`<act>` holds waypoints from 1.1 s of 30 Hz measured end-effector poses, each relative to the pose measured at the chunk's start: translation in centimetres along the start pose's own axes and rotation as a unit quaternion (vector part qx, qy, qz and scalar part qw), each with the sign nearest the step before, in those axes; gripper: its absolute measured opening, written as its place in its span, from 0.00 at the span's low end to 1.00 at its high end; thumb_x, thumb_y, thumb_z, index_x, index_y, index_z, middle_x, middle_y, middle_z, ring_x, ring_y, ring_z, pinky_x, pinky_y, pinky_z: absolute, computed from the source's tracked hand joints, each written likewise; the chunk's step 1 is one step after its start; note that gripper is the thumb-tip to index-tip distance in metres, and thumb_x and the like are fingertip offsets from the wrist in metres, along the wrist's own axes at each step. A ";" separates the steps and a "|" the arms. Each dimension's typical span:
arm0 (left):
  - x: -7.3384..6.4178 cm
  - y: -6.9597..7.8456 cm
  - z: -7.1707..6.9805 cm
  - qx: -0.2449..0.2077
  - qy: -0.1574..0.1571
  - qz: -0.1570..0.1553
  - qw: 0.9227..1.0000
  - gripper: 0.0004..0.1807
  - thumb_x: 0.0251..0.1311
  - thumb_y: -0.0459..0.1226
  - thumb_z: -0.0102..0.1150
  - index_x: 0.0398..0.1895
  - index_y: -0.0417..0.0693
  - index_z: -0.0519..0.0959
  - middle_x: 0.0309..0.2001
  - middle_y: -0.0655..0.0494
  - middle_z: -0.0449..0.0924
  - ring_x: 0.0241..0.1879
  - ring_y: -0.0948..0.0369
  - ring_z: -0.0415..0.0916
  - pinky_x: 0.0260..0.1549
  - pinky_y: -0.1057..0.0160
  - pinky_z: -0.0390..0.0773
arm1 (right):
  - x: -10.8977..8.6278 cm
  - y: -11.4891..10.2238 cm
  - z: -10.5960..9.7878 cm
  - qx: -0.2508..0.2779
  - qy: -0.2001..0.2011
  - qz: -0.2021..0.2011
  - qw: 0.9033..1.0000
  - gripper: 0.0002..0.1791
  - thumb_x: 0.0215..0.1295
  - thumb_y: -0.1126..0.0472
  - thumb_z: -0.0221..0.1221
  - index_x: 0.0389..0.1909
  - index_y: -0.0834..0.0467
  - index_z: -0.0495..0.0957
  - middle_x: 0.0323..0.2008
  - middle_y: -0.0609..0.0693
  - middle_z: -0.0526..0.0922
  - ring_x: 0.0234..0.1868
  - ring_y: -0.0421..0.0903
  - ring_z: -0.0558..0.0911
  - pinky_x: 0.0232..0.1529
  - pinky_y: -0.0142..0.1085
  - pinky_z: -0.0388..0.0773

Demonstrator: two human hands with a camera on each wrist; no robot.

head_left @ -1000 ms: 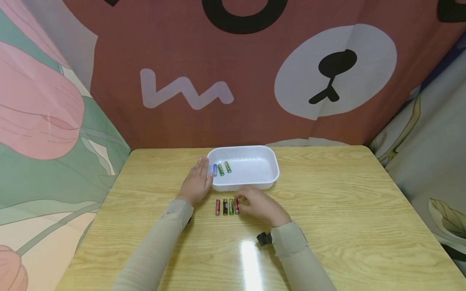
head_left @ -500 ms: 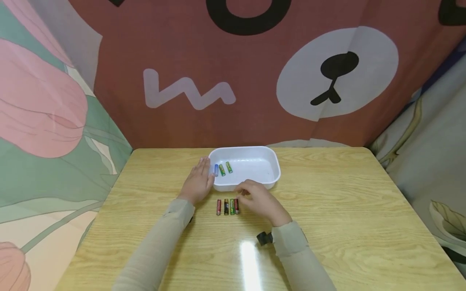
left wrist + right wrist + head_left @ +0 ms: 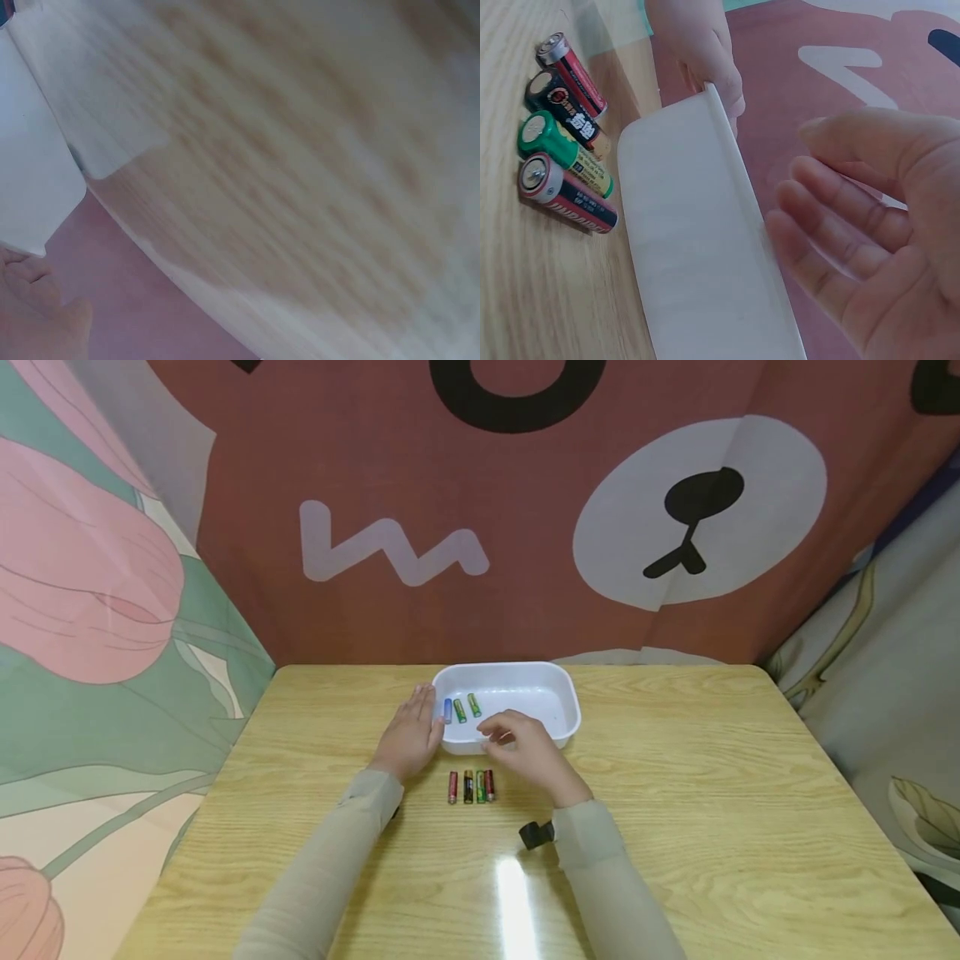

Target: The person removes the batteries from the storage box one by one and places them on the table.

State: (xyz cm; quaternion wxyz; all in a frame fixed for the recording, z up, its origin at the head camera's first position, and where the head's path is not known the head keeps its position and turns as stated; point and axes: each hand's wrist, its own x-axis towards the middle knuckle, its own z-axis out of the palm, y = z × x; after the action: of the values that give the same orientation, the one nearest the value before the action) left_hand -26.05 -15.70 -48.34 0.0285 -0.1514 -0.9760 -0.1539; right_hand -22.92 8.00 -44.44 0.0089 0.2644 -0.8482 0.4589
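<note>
My left hand point(image 3: 408, 735) lies with straight fingers along the left side of a white plastic tray point(image 3: 543, 703). Above the tray's front rim hovers my right hand point(image 3: 527, 747), its fingers loosely bent; the right wrist view shows nothing between thumb and fingers. Inside the tray, at its left, lie a blue battery point(image 3: 447, 711) and two green batteries point(image 3: 460, 711). On the table before it stands a short row: a red battery point(image 3: 453, 787), a black battery point(image 3: 568, 112), a green-and-yellow battery point(image 3: 566, 154) and a dark red battery point(image 3: 568, 193), the last two side by side.
The wooden table point(image 3: 675, 793) reaches back to a brown printed cloth point(image 3: 375, 618). A black wrist camera point(image 3: 536, 836) sticks out from the right sleeve. Blurred wood grain fills most of the left wrist view.
My right hand has risen from beside the dark red battery and moved forward over the tray's front rim. The left hand stays at the tray's side, and the batteries keep their places.
</note>
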 end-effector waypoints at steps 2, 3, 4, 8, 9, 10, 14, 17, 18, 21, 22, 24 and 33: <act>0.0 0.0 0.0 -0.002 0.000 0.002 1.000 0.36 0.80 0.47 0.35 0.80 0.35 0.45 0.81 0.41 0.45 0.80 0.48 0.39 0.77 0.47 0.48 | 0.5 0.1 0.0 0.004 0.010 -0.001 1.000 0.12 0.65 0.67 0.66 0.48 0.62 0.84 0.44 0.53 0.85 0.43 0.48 0.84 0.49 0.40 0.85; 0.0 -0.1 0.0 -0.002 0.001 0.002 1.000 0.36 0.80 0.47 0.35 0.80 0.35 0.45 0.81 0.41 0.45 0.80 0.49 0.39 0.77 0.47 0.48 | 0.8 0.1 0.0 0.006 0.014 -0.001 1.000 0.11 0.65 0.67 0.66 0.48 0.62 0.84 0.44 0.53 0.85 0.43 0.48 0.85 0.49 0.40 0.85; 0.0 -0.1 0.0 -0.001 0.002 0.002 1.000 0.36 0.80 0.47 0.35 0.81 0.35 0.45 0.80 0.41 0.45 0.80 0.49 0.39 0.77 0.47 0.48 | 1.0 0.1 0.0 0.011 0.018 -0.001 1.000 0.11 0.65 0.67 0.65 0.48 0.62 0.84 0.44 0.53 0.85 0.44 0.49 0.85 0.49 0.41 0.85; 0.1 -0.2 0.1 0.000 0.006 0.005 1.000 0.36 0.80 0.47 0.35 0.81 0.36 0.45 0.80 0.42 0.45 0.80 0.48 0.40 0.77 0.46 0.49 | 2.1 0.5 0.0 0.027 0.027 0.007 0.999 0.12 0.66 0.67 0.65 0.49 0.64 0.83 0.45 0.56 0.85 0.45 0.52 0.85 0.51 0.44 0.85; 0.1 -0.2 0.1 0.000 0.006 0.005 1.000 0.36 0.80 0.47 0.35 0.81 0.36 0.44 0.81 0.42 0.45 0.80 0.49 0.40 0.77 0.46 0.49 | 2.3 0.6 0.0 0.031 0.027 0.010 0.999 0.13 0.66 0.67 0.65 0.50 0.65 0.83 0.46 0.57 0.85 0.45 0.52 0.85 0.51 0.45 0.85; 0.1 -0.2 0.1 0.001 0.005 0.004 1.000 0.36 0.80 0.48 0.35 0.81 0.36 0.44 0.81 0.43 0.45 0.80 0.49 0.40 0.77 0.46 0.49 | 2.6 0.8 0.0 0.036 0.027 0.014 0.999 0.14 0.66 0.67 0.65 0.51 0.66 0.82 0.46 0.58 0.85 0.45 0.53 0.85 0.52 0.46 0.84; 0.0 -0.1 0.1 0.000 0.005 0.004 1.000 0.36 0.80 0.48 0.35 0.81 0.36 0.44 0.81 0.43 0.44 0.80 0.49 0.39 0.77 0.47 0.48 | 3.5 1.6 0.0 0.038 0.032 0.032 0.998 0.16 0.66 0.67 0.65 0.54 0.64 0.81 0.49 0.58 0.85 0.47 0.51 0.85 0.52 0.42 0.84; 0.0 -0.2 0.2 0.001 0.009 0.006 1.000 0.36 0.80 0.48 0.35 0.81 0.36 0.44 0.81 0.42 0.45 0.80 0.48 0.40 0.77 0.46 0.49 | 4.2 2.2 0.1 0.043 0.041 0.043 0.997 0.17 0.65 0.68 0.66 0.55 0.63 0.81 0.50 0.58 0.84 0.48 0.52 0.85 0.52 0.41 0.84; 0.0 -0.2 0.2 0.002 0.011 0.006 1.000 0.36 0.80 0.48 0.35 0.81 0.36 0.45 0.80 0.41 0.46 0.80 0.48 0.40 0.77 0.47 0.49 | 4.4 2.3 0.1 0.046 0.042 0.046 0.997 0.18 0.65 0.68 0.66 0.56 0.63 0.80 0.50 0.59 0.84 0.48 0.53 0.85 0.53 0.41 0.84; 0.1 -0.3 0.4 0.003 0.017 0.007 1.000 0.36 0.79 0.47 0.36 0.80 0.36 0.45 0.80 0.41 0.48 0.80 0.48 0.40 0.77 0.46 0.49 | 5.0 2.9 0.3 0.054 0.040 0.050 0.997 0.21 0.64 0.70 0.66 0.58 0.65 0.79 0.51 0.63 0.84 0.49 0.55 0.84 0.54 0.43 0.84; 0.1 -0.4 0.4 0.004 0.018 0.008 1.000 0.36 0.79 0.47 0.36 0.80 0.36 0.45 0.80 0.40 0.48 0.80 0.48 0.40 0.77 0.46 0.50 | 5.3 3.1 0.4 0.055 0.037 0.052 0.996 0.22 0.63 0.71 0.66 0.59 0.65 0.78 0.51 0.64 0.84 0.49 0.56 0.84 0.54 0.43 0.84; 0.2 -0.5 0.6 0.005 0.018 0.010 1.000 0.36 0.79 0.48 0.36 0.80 0.36 0.45 0.80 0.41 0.47 0.80 0.48 0.41 0.77 0.46 0.50 | 5.7 3.4 0.5 0.054 0.031 0.057 0.996 0.23 0.63 0.72 0.66 0.60 0.65 0.78 0.52 0.63 0.83 0.50 0.55 0.84 0.55 0.42 0.83; 0.1 -0.5 0.6 0.001 0.017 0.005 1.000 0.36 0.79 0.47 0.37 0.80 0.36 0.46 0.80 0.42 0.47 0.80 0.49 0.40 0.77 0.47 0.49 | 7.7 4.1 1.2 0.047 -0.001 0.076 0.996 0.26 0.61 0.75 0.65 0.61 0.68 0.77 0.54 0.65 0.82 0.52 0.58 0.83 0.54 0.45 0.83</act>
State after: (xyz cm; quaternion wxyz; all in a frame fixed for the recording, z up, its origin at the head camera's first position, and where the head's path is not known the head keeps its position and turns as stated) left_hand -26.34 -15.94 -49.01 0.0464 -0.1540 -0.9747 -0.1553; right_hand -31.10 5.48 -46.28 -0.0394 0.1994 -0.8433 0.4976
